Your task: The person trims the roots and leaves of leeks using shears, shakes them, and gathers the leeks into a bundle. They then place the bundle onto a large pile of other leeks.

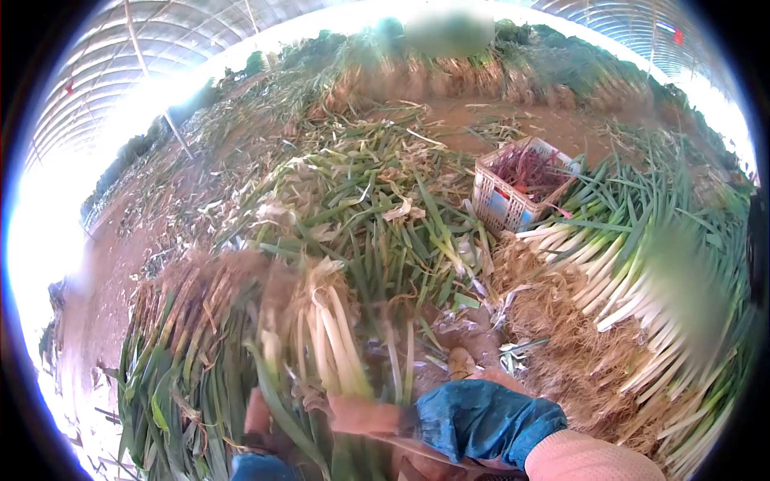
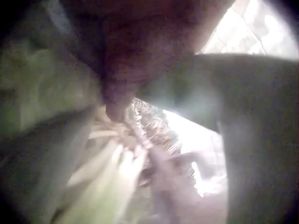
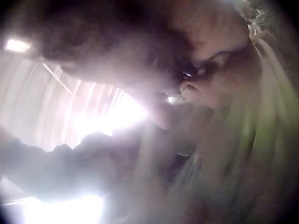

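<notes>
Setting: the ground under a pale, ribbed arched roof; clock directions are those of the head view.
Right hand: mine, at 6 o'clock; bent fingers grip the pale-stalked bunch where white turns to green. Close view hazy.
Left hand: mine, at 7 o'clock, beside the bunch's leaves; blurred, so I cannot tell whether it is wide, narrow or holding anything.
Pale-stalked bunch: between 6 and 7 o'clock; long onion-like plants, root ends up, white shanks above my right hand, green below.
Sleeves: blue cover on my right forearm, pink knit sleeve further up it; blue cuff at my left wrist.
Brown-stalked pile: at 8 o'clock, just beside the bunch; roots upward, green leaves toward me.
Leaf heap: at 11 o'clock, reaching the middle; loose green leaves and papery scraps.
Crate: at 2 o'clock, pale, open-sided, reddish strands inside.
White-shanked row: from 3 to 4 o'clock; brown roots on the inner side, green leaves outward.
Back row: between 12 and 1 o'clock; brown bases, green tops.
</notes>
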The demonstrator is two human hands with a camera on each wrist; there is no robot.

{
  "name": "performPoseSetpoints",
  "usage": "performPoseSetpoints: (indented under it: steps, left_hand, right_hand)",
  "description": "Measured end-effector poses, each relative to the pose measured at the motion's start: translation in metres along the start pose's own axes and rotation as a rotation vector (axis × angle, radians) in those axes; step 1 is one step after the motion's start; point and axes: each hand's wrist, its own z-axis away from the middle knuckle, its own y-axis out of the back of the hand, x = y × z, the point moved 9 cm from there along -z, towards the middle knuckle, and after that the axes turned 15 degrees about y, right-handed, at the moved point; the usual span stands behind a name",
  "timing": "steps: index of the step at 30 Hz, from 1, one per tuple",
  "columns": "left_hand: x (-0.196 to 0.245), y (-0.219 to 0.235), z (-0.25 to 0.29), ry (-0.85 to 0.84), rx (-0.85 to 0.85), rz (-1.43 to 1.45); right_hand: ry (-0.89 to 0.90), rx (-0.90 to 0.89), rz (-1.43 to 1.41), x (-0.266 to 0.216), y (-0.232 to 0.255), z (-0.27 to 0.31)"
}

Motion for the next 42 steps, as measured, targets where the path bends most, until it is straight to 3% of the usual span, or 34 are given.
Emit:
performPoseSetpoints:
  steps: [2, 3, 4, 6, 7, 8, 10, 12, 14, 17, 20, 23, 26, 30, 32, 33, 35, 36, 37, 38, 40, 41, 42]
  left_hand:
    - [0.035, 0.026, 0.015, 0.182, -0.006, 0.219]
    - [0.089, 0.03, 0.034, -0.249, 0.08, -0.081]
    - [0.128, 0.019, 0.068, -0.649, 0.15, -0.394]
    - [0.136, 0.004, 0.085, -0.532, 0.076, -0.402]
    - [0.075, -0.002, 0.061, -0.579, 0.144, -0.474]
    - [0.041, -0.011, 0.044, -0.395, 0.09, -0.358]
    - [-0.026, -0.028, 0.017, -0.032, 0.045, -0.089]
    - [-0.036, -0.038, 0.018, 0.152, -0.04, 0.44]
    - [-0.004, -0.047, 0.038, 0.476, -0.105, 0.975]
    - [-0.005, -0.045, 0.039, 0.464, -0.059, 0.99]
    - [0.01, -0.045, 0.046, 0.394, -0.121, 0.955]
    - [-0.013, -0.047, 0.038, 0.465, -0.063, 1.034]
    - [-0.055, -0.042, 0.03, 0.503, -0.058, 0.926]
    - [-0.055, -0.06, 0.039, 0.614, -0.041, 1.091]
    - [-0.048, -0.05, 0.032, 0.619, -0.027, 0.734]
    - [-0.046, -0.041, 0.025, 0.612, -0.016, 0.551]
    - [-0.029, -0.014, 0.001, 0.143, 0.047, -0.415]
    - [-0.016, -0.012, -0.013, -0.138, 0.092, -0.886]
    - [-0.014, 0.006, -0.029, -0.107, 0.082, -1.035]
    - [0.009, 0.02, -0.039, -0.084, 0.089, -1.181]
    - [0.123, 0.075, -0.031, 0.22, 0.296, -1.033]
    - [0.166, 0.087, -0.029, 0.151, 0.376, -1.095]
    - [0.2, 0.101, -0.031, -0.015, 0.653, -1.091]
  right_hand:
    - [0.05, 0.031, 0.029, 0.002, 0.005, 0.0]
    - [0.087, 0.049, 0.04, 0.009, 0.001, -0.003]
    - [0.315, 0.085, 0.073, 0.004, -0.001, -0.002]
    - [0.246, 0.06, 0.018, -0.009, 0.012, 0.007]
    - [0.21, 0.048, -0.009, -0.015, 0.02, 0.012]
    - [0.092, 0.021, 0.023, -0.008, 0.014, 0.012]
    - [0.103, -0.022, 0.037, -0.017, 0.007, 0.021]
    - [0.082, -0.117, 0.083, -0.014, -0.009, 0.028]
    - [0.076, -0.202, 0.043, -0.022, -0.011, 0.031]
    - [0.037, -0.204, 0.065, -0.013, -0.02, 0.025]
    - [0.091, -0.144, 0.004, -0.004, -0.023, 0.01]
    - [0.062, -0.184, -0.068, -0.016, -0.016, 0.015]
    - [0.059, -0.292, -0.137, -0.028, -0.017, 0.022]
    - [0.118, -0.212, -0.134, -0.016, -0.022, 0.011]
    - [0.185, -0.133, -0.059, -0.022, -0.012, 0.002]
    - [0.116, -0.146, -0.064, -0.018, -0.012, 0.0]
    - [-0.024, -0.157, -0.065, -0.008, -0.008, 0.0]
    - [0.167, -0.137, -0.032, -0.023, -0.005, 0.0]
    - [0.304, -0.122, 0.003, -0.029, -0.003, 0.001]
    - [0.321, -0.14, -0.004, -0.028, -0.006, 0.003]
    - [0.042, -0.249, -0.101, -0.003, -0.016, 0.003]
    - [-0.044, -0.279, -0.136, 0.005, -0.018, 0.005]
    - [-0.047, -0.209, -0.121, 0.006, -0.007, 0.006]
